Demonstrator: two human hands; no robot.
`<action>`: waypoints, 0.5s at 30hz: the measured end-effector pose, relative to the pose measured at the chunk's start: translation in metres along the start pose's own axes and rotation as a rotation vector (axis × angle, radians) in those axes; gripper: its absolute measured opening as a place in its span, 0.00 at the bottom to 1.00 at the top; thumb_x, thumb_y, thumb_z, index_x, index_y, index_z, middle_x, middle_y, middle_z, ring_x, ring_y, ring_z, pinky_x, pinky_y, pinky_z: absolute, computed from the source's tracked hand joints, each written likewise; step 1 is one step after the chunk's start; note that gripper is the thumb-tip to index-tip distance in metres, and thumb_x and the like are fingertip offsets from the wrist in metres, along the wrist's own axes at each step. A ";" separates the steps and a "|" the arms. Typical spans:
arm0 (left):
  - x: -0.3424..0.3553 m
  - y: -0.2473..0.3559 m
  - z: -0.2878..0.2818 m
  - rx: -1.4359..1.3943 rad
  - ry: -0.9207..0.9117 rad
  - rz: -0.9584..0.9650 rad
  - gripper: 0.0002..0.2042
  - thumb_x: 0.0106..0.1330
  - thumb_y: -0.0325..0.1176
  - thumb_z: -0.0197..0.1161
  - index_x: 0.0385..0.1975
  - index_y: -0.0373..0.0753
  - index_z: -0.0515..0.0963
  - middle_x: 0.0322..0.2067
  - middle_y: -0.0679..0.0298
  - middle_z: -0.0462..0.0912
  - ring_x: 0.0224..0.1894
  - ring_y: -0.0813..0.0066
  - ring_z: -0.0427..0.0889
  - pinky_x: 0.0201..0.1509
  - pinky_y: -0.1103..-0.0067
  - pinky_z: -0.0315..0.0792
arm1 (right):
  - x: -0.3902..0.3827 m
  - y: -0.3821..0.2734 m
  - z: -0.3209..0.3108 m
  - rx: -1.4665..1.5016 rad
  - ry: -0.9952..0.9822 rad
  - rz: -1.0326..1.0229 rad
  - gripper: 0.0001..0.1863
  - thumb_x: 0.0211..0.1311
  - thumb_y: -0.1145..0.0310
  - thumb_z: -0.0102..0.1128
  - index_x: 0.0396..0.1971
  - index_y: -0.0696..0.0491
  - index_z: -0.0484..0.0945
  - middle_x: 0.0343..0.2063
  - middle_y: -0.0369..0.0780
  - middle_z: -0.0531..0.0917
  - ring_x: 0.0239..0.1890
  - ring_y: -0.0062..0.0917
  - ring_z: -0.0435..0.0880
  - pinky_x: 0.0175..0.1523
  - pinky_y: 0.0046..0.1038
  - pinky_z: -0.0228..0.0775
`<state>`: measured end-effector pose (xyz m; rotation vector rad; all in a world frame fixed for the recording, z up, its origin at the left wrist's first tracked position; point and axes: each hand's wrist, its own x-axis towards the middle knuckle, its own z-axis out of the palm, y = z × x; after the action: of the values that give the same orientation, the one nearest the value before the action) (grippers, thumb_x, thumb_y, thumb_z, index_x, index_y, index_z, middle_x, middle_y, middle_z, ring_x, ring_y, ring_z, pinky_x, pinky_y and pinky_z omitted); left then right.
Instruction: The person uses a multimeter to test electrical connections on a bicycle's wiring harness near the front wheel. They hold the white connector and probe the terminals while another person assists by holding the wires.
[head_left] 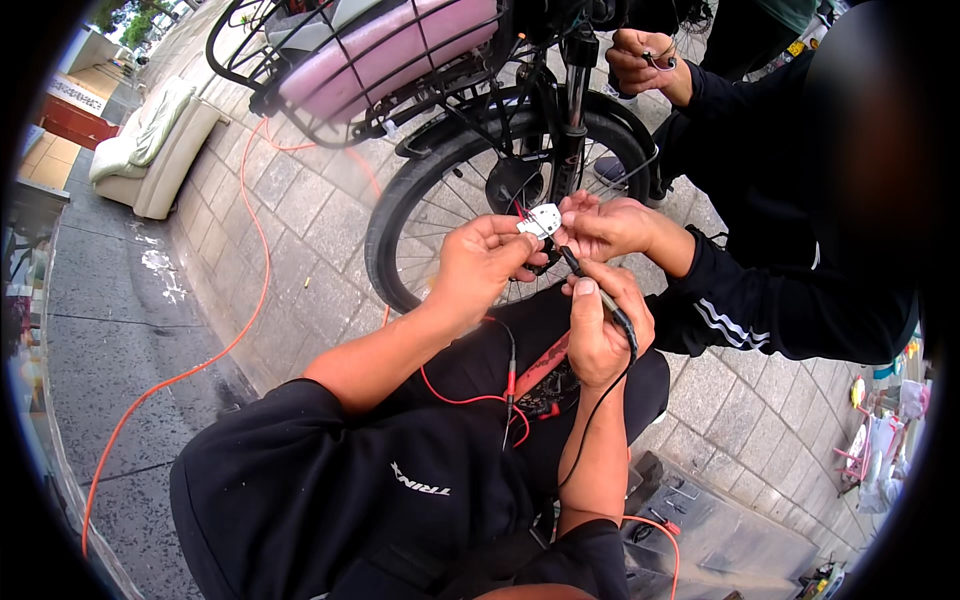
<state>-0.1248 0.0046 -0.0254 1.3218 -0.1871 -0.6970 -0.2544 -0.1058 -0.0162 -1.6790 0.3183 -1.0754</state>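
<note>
I'd keep the white connector (540, 220) steady in front of the wheel (440, 215) and bring the black probe (590, 285) in straight, so its tip lands on one contact only. My left hand (480, 265) is closed on the connector's left side, fingers pinching it. My right hand (600, 335) is wrapped around the probe, tip up toward the connector; contact is probably made, though it's too small to tell. A helper's hand (610, 225) pinches the connector's right side.
</note>
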 end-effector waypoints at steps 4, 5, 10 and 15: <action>0.000 -0.001 0.000 -0.007 -0.002 0.007 0.13 0.68 0.25 0.66 0.48 0.26 0.75 0.40 0.54 0.87 0.39 0.68 0.89 0.35 0.79 0.83 | 0.000 0.000 0.000 -0.006 -0.005 0.016 0.09 0.59 0.83 0.62 0.39 0.64 0.84 0.32 0.46 0.87 0.33 0.28 0.85 0.43 0.27 0.78; 0.001 -0.002 0.000 -0.002 -0.004 0.007 0.12 0.69 0.25 0.65 0.48 0.27 0.75 0.40 0.55 0.87 0.39 0.70 0.89 0.36 0.80 0.83 | 0.000 0.001 0.000 -0.022 -0.012 0.003 0.09 0.61 0.82 0.61 0.40 0.64 0.84 0.32 0.45 0.87 0.32 0.26 0.85 0.43 0.26 0.77; 0.000 -0.001 0.000 0.002 -0.005 0.001 0.11 0.70 0.26 0.65 0.47 0.28 0.76 0.40 0.57 0.87 0.39 0.72 0.89 0.37 0.82 0.82 | 0.000 0.004 -0.002 -0.057 -0.029 -0.031 0.09 0.66 0.78 0.59 0.43 0.65 0.84 0.32 0.43 0.85 0.31 0.22 0.85 0.42 0.23 0.76; 0.000 -0.001 0.000 0.006 -0.011 0.003 0.13 0.69 0.25 0.65 0.48 0.27 0.75 0.40 0.54 0.87 0.39 0.69 0.89 0.36 0.80 0.83 | 0.000 0.002 0.000 -0.020 -0.006 0.031 0.09 0.58 0.83 0.63 0.39 0.63 0.84 0.33 0.46 0.88 0.34 0.30 0.86 0.45 0.29 0.78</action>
<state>-0.1247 0.0046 -0.0268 1.3228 -0.2004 -0.7017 -0.2533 -0.1065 -0.0174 -1.6900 0.3510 -1.0471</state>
